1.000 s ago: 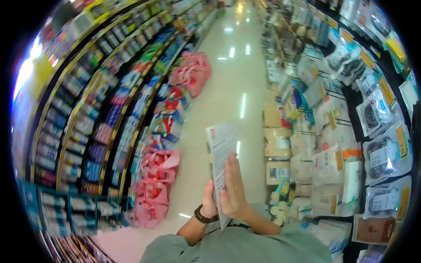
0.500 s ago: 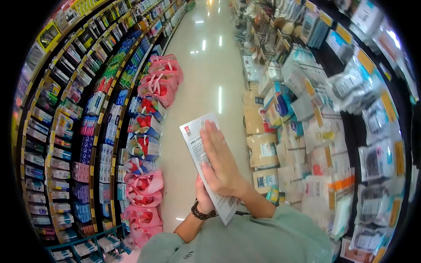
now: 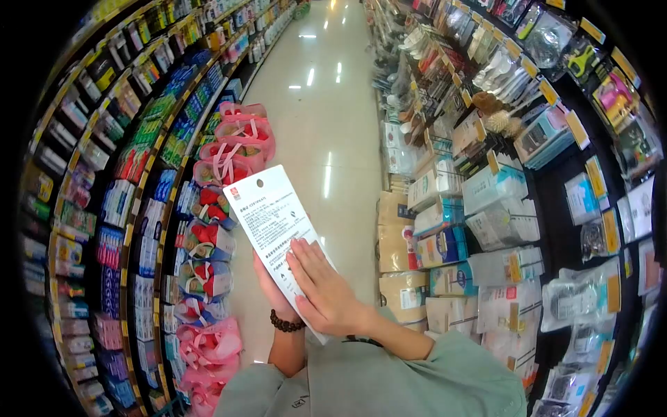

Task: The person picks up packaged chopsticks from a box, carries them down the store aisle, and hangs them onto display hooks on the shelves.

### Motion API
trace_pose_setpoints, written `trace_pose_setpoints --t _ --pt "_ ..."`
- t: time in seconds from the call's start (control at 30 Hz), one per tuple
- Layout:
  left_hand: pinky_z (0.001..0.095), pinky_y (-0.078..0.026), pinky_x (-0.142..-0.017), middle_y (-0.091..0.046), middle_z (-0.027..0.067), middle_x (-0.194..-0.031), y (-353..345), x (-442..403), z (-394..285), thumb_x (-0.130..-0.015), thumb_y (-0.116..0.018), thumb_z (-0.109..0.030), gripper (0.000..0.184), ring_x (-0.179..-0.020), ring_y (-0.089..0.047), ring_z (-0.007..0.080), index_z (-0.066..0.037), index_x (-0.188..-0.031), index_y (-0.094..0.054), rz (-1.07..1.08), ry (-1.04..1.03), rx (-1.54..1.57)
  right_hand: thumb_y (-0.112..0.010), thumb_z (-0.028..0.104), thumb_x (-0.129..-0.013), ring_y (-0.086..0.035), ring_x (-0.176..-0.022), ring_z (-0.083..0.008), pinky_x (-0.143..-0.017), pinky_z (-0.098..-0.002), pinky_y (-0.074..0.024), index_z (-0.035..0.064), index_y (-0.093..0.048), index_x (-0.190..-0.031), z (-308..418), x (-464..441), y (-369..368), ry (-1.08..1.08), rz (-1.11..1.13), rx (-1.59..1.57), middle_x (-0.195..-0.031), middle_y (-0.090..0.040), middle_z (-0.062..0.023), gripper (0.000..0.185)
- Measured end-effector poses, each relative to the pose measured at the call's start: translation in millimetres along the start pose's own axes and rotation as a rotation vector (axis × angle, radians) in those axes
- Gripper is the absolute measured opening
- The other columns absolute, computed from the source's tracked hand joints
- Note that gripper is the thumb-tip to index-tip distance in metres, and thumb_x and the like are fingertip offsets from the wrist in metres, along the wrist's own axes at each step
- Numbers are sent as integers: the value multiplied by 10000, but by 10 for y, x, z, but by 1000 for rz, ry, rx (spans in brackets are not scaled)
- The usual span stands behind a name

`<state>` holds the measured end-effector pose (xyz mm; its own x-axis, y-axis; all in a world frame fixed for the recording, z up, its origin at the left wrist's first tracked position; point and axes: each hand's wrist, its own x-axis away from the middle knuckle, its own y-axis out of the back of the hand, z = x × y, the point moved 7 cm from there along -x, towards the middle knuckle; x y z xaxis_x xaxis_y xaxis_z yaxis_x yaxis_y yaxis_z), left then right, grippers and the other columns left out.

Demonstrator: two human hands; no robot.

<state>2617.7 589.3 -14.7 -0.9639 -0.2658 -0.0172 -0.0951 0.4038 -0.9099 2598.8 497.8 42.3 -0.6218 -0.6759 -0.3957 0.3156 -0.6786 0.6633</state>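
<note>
In the head view a white flat package (image 3: 267,212) with small dark print, a red logo and a hang hole is tilted in front of my body. My left hand (image 3: 272,283), with a dark beaded bracelet at its wrist, supports it from behind along the left edge; most of its fingers are hidden. My right hand (image 3: 321,288) lies flat across the package's lower front, fingers stretched out and covering part of the print. What the package contains does not show from this side.
Shelves of boxed goods (image 3: 118,201) line the left side, with pink gift bags (image 3: 240,135) along their base. Hanging packaged utensils and bags (image 3: 504,187) fill the right-hand racks. A shiny tiled floor (image 3: 313,132) runs between them.
The package has shifted left and turned its printed face more toward me. My right hand has slid from its top toward its lower part, uncovering more print.
</note>
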Motion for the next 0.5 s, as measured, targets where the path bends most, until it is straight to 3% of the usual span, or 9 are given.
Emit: trace_pose_setpoints --t 0.1,0.23,0.5 --pt "412 -398 -1074 -504 167 -1409 79 -544 193 -1052 -241 -454 604 -1249 -516 287 -7 -1425 -402 -46 31 -74 -429 159 -945 -201 -1473 -434 -1203 -519 -143 -82 -249 -1499 -429 -270 130 -48 -5 -20 -1576 -219 -282 631" --pt "419 -380 -1105 -455 148 -1469 -215 -1241 619 -1046 -247 -516 669 -1293 -482 296 -30 -1495 -338 56 119 -76 -422 127 -936 -181 -1480 -430 -1204 -525 -123 -88 -244 -1498 -1072 -674 585 -141 -39 9 -1581 -219 -270 627" --pt "373 -308 -1150 -403 105 -1521 -455 -2564 1720 -1055 -247 -478 639 -1366 -415 235 -47 -1523 -297 209 258 -449 -421 73 -891 -134 -1488 -449 -1209 -530 -94 -101 -175 -1516 -2677 -1534 1638 -192 -306 -27 -1592 -159 -285 693"
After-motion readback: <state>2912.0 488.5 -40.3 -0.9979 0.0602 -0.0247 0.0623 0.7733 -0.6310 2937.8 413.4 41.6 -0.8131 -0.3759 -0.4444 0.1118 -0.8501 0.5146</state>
